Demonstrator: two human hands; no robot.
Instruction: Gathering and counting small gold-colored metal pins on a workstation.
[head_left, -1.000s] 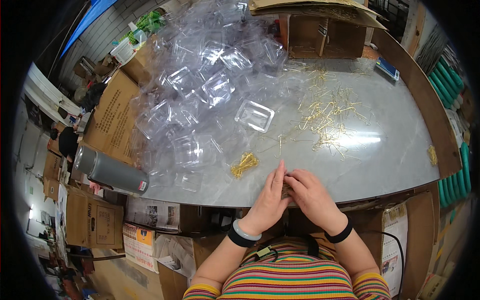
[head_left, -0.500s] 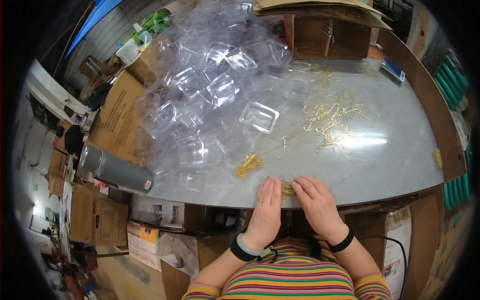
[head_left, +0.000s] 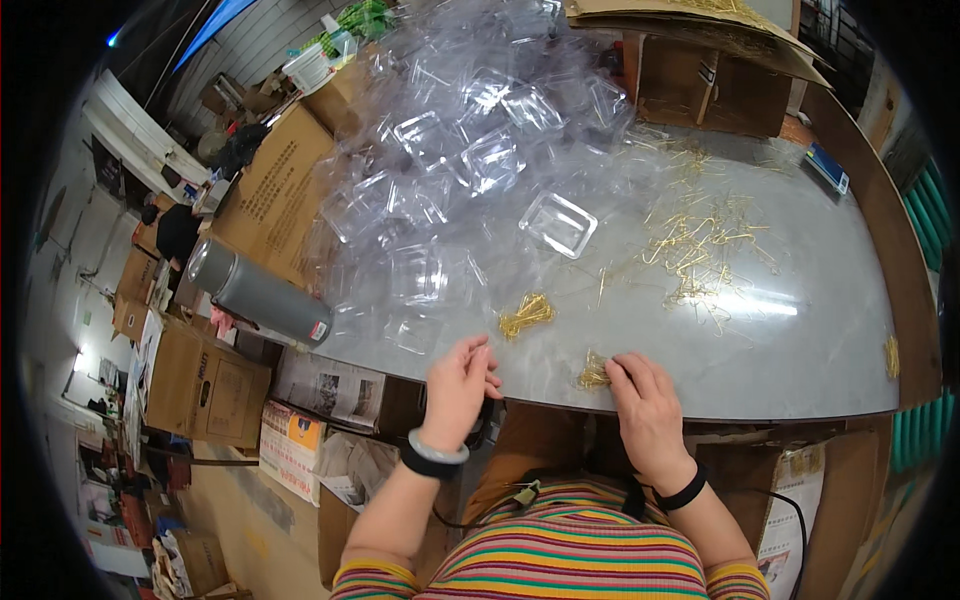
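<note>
Wire bundle (head_left: 592,371) held by right hand (head_left: 648,410), left hand (head_left: 458,390) half-curled, seemingly empty; second bundle (head_left: 525,316) gathered beyond them, loose hooks (head_left: 700,243) left ungathered farther.

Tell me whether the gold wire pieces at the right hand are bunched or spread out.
Bunched: the gold wire pieces lie together in one compact clump, with the right hand touching its side.

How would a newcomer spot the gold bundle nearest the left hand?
On the grey table, find the big plastic heap at left. Off its near right edge, ahead and right of the left hand, lies the gold bundle. Unlike the bundle by the right hand, it has no fingers on it.
</note>
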